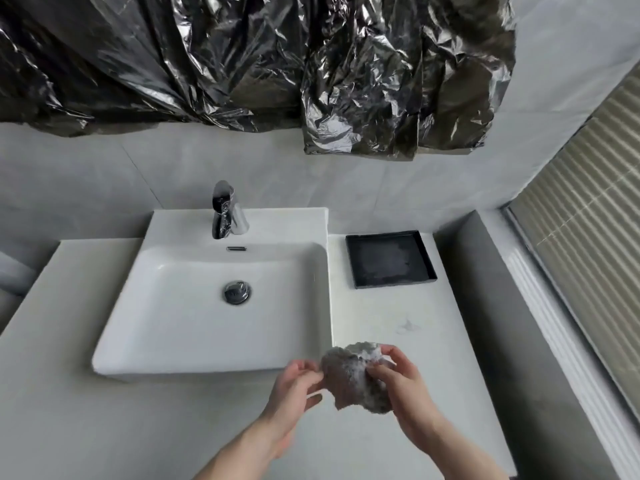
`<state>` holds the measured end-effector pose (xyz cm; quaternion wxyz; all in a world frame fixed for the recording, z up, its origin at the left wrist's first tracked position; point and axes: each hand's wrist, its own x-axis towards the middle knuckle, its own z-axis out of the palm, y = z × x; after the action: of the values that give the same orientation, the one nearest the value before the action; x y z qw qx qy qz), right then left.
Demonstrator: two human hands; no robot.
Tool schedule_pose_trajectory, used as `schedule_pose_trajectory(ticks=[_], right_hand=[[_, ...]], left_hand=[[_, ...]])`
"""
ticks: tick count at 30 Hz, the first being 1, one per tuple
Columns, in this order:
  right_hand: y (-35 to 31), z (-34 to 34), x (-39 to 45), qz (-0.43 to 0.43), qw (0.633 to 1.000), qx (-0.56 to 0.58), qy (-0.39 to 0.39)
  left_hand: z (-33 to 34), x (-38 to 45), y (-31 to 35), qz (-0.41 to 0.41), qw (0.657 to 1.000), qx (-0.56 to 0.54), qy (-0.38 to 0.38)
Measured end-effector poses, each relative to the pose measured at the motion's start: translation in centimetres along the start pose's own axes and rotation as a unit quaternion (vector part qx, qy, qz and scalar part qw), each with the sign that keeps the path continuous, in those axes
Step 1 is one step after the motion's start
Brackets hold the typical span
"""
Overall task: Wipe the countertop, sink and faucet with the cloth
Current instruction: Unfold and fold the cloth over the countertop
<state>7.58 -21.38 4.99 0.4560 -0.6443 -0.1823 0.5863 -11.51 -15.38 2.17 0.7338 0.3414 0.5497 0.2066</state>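
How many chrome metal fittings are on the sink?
3: the faucet on the back ledge, the overflow slot just below it, and the drain plug in the basin floor.

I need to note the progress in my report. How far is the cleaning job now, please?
It looks like an early stage, or a pause. Both hands, left and right, hold the bunched cloth above the countertop, not on any surface. A faint smudge shows on the countertop beside the sink. Whether the sink and faucet are wiped already cannot be judged.
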Motion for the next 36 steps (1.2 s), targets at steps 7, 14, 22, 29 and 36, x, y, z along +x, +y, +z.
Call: schedule_pose_trajectory(ticks=[7,14,22,29,36], right_hand=[[-3.1,-4.0,2.1,0.03,0.994,0.069,-0.077],[-6.2,-8.1,7.6,-0.011,0.998,0.01,0.054],[-7.9,-11.0,17.5,-0.025,0.988,-0.103,0.113],[-8.6,-12.9,26.4,0.0,0.978,-0.175,0.113],[-11.4,-13.3,33.0,-0.051,0.959,-0.252,0.121]], left_hand=[[6.1,2.0,2.0,-0.079,0.985,-0.061,-0.137],[8.8,8.3,7.4,-0.005,0.993,0.086,-0.083],[11.7,17.7,10.9,-0.001,0.977,0.21,-0.028],[14.0,24.8,13.1,-0.019,0.963,0.268,0.008],[15.4,31.0,15.3,0.055,0.926,0.369,0.055]])
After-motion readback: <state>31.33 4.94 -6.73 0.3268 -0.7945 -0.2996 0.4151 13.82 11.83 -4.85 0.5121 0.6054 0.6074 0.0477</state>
